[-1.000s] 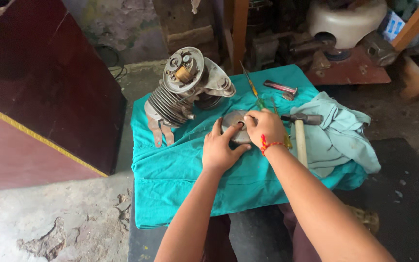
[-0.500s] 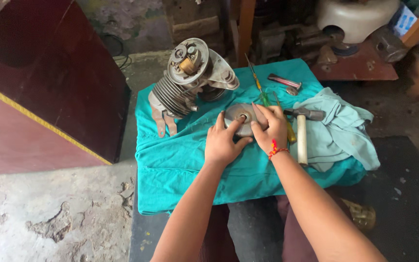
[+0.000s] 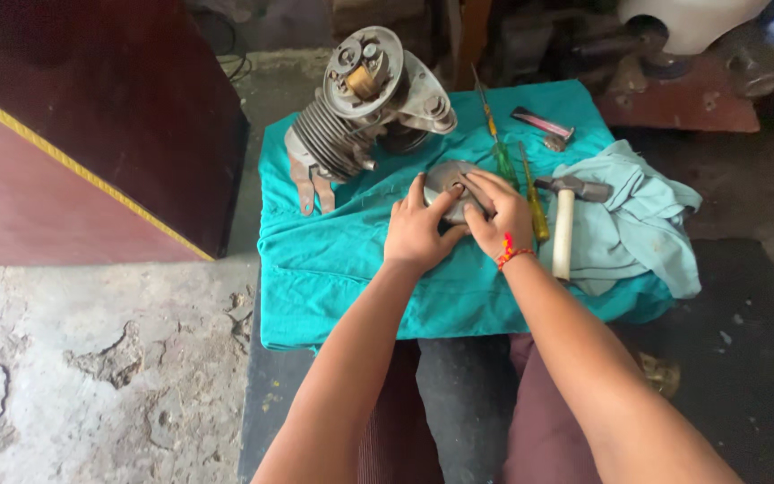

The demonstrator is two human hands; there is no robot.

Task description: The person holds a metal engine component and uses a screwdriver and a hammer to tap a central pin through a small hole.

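A round grey metal cover (image 3: 448, 176) lies on a teal cloth (image 3: 333, 260) over a low stand. My left hand (image 3: 418, 229) rests on its near left edge, fingers spread against it. On its right side sits my right hand (image 3: 499, 211), fingers curled over the rim; a red thread band circles that wrist. Both hands grip the cover. Behind it, to the left, a finned engine block (image 3: 351, 108) lies on its side, its round open end facing up.
Right of my hands lie a wooden-handled hammer (image 3: 564, 224), two screwdrivers (image 3: 499, 148) and a small pink-handled tool (image 3: 541, 125). A pale green rag (image 3: 638, 224) is bunched at the right. A dark red panel (image 3: 73, 116) stands left; cracked concrete floor (image 3: 91, 367) lies below.
The view has shifted a little. My hands stay on the round cover, and my right fingers have closed further over its rim.
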